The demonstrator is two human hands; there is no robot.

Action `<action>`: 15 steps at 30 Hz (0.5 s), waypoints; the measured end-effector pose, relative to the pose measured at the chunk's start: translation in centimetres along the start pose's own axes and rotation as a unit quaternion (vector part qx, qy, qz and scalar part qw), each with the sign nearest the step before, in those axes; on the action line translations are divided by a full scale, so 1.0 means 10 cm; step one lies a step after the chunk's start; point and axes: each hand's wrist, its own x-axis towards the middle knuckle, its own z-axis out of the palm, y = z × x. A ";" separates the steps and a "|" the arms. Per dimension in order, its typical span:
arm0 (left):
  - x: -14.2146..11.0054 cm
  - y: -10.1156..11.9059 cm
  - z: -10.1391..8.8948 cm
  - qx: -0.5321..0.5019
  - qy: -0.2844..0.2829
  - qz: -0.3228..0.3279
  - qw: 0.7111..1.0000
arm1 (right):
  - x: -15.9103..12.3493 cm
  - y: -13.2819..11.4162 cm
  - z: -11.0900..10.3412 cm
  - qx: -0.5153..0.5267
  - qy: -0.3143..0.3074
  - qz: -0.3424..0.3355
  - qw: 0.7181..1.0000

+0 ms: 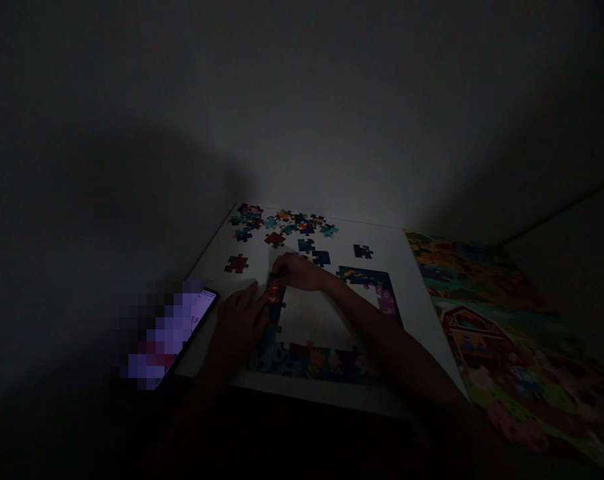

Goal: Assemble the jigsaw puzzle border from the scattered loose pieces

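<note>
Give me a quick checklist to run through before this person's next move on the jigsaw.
1. Left hand touching the left strip of joined pieces: ok.
2. Right hand gripping a piece at that strip's top end: cannot tell.
3. Puzzle border closed: not ok, there is a gap at the top between the strip and the upper right section.
4. Loose pieces visible at the far end of the white board: ok.
5. Enough light: not ok, the room is dim.
6. Printed farm picture visible beside the board: ok.
</note>
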 end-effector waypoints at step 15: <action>0.01 -0.01 0.01 0.003 0.002 0.003 1.000 | -0.02 0.00 0.01 -0.068 0.017 -0.022 0.997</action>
